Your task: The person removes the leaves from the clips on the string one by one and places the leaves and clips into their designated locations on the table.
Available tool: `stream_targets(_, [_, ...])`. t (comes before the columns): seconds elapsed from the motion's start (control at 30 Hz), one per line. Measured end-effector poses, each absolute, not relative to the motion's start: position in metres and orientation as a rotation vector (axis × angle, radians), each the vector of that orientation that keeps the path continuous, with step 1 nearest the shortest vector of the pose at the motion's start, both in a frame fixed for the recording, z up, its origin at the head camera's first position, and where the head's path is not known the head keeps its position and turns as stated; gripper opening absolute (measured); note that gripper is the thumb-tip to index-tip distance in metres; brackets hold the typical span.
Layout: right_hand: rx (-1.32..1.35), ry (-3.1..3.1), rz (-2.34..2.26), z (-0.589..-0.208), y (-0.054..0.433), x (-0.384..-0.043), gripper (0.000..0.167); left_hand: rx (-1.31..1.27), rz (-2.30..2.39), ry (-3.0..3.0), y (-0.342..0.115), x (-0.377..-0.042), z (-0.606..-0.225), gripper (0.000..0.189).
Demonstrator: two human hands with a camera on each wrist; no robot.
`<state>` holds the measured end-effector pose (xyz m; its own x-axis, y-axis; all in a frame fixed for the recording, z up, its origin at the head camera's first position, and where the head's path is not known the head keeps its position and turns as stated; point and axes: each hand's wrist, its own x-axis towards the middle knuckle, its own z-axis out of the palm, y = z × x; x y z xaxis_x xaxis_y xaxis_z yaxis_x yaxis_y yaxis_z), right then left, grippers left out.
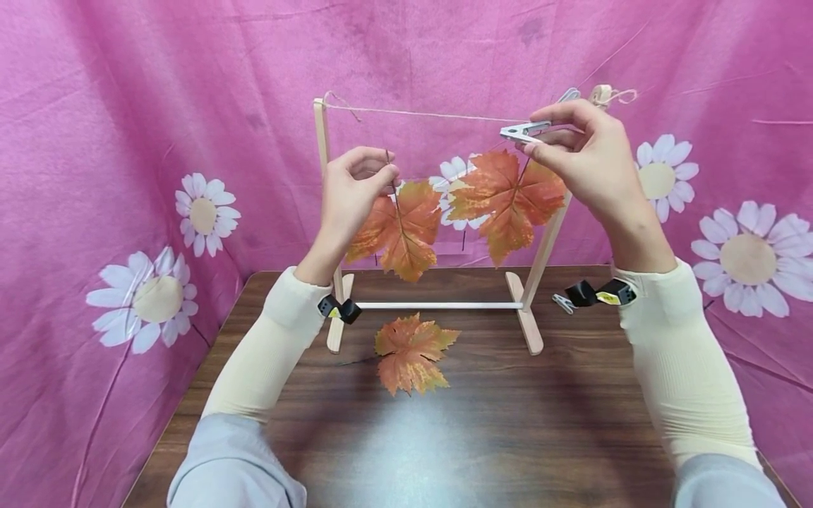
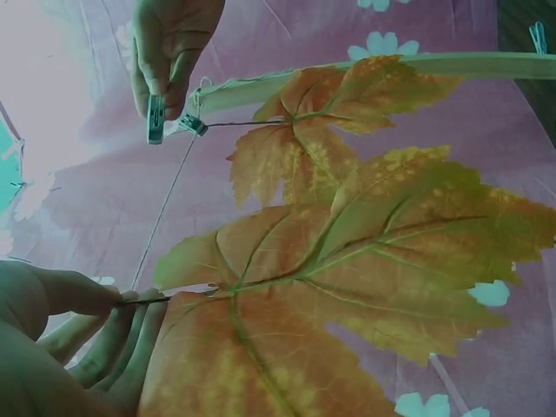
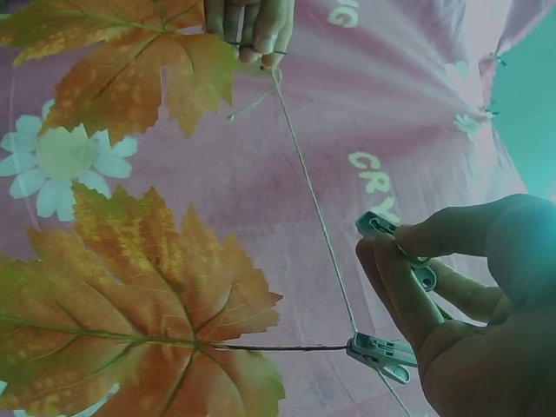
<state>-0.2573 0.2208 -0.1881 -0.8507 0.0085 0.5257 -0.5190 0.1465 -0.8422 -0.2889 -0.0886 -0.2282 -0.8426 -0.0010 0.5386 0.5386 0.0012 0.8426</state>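
My left hand [image 1: 357,189] pinches the thin dark stem of an orange artificial maple leaf [image 1: 406,233], which hangs below the fingers. In my right hand [image 1: 591,152] a grey clothespin [image 1: 522,132] is held between thumb and fingers, close to the string [image 1: 432,114]. A second clothespin [image 3: 380,354] grips the string and the stem of another maple leaf [image 3: 156,330], beside the right hand. That hanging leaf shows under the right hand in the head view. In the left wrist view the pinched leaf [image 2: 347,252] fills much of the foreground.
The string runs between the posts of a wooden stand [image 1: 322,134], joined low down by a white rod [image 1: 438,305]. A third maple leaf [image 1: 413,354] lies on the brown table [image 1: 483,437]. Another clothespin [image 1: 562,303] lies right of the stand. Pink flowered cloth [image 1: 406,49] hangs behind.
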Motion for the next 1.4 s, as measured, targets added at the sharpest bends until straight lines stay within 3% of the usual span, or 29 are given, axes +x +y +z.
stream_targets(0.2, [0.493,-2.091,1.717,-0.199,0.224,-0.253,0.036,-0.528,-1.922,-1.929,-0.092,-0.286,-0.234,0.012])
stream_targets(0.57, [0.495,-2.216,1.473,-0.226,0.235,-0.252,0.024,-0.505,-1.721,-2.088,-0.095,-0.282,-0.248,0.015])
stream_targets(0.83, [0.428,-2.333,1.346,-0.245,0.249,-0.248,0.033,-0.565,-1.849,-2.033,-0.097,-0.279,-0.261,0.003])
stream_targets(1.03, [0.413,-2.37,1.336,-0.257,0.256,-0.247,0.026,-0.574,-1.982,-1.991,-0.102,-0.277,-0.271,0.012])
stream_targets(1.4, [0.362,-2.385,1.338,-0.279,0.27,-0.247,0.028,-0.502,-2.116,-1.983,-0.114,-0.272,-0.292,0.003])
